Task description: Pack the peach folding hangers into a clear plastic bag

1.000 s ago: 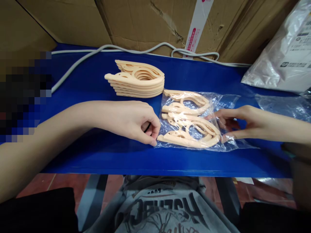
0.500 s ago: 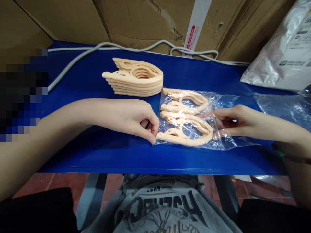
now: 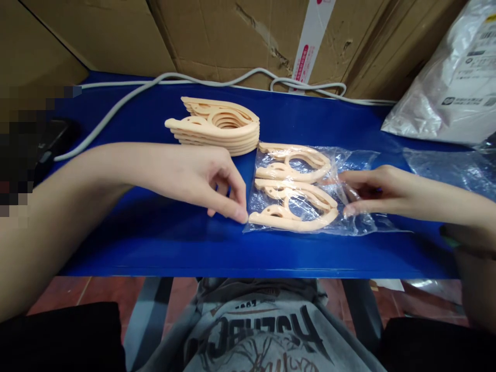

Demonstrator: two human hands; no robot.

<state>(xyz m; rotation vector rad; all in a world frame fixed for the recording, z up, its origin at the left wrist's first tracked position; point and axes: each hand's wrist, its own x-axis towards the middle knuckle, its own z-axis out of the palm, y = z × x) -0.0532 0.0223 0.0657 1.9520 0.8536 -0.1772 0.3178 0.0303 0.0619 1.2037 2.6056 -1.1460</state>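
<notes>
Two pairs of folded peach plastic hangers (image 3: 292,225) lie side by side in a clear plastic bag (image 3: 358,226) on the blue table. My left hand (image 3: 211,186) pinches the bag's lower left corner between thumb and forefinger, its other fingers curled. At the bag's right end is my right hand (image 3: 374,194), thumb and fingers apart around loose film near the hangers' tips. Whether its fingertips are inside the bag or on top of it, I cannot tell. Behind my left hand stands a neat stack of folded peach hangers (image 3: 232,134).
A white cable (image 3: 155,80) runs along the table's back edge, before cardboard boxes (image 3: 232,41). A large printed plastic package (image 3: 445,98) leans at the back right, with more clear film (image 3: 437,165) below it. A black object (image 3: 54,139) lies at the left.
My left hand has shifted slightly left and its fingers have loosened, the pinch staying at the corner. My right thumb has drawn back a little from the hanger tip.
</notes>
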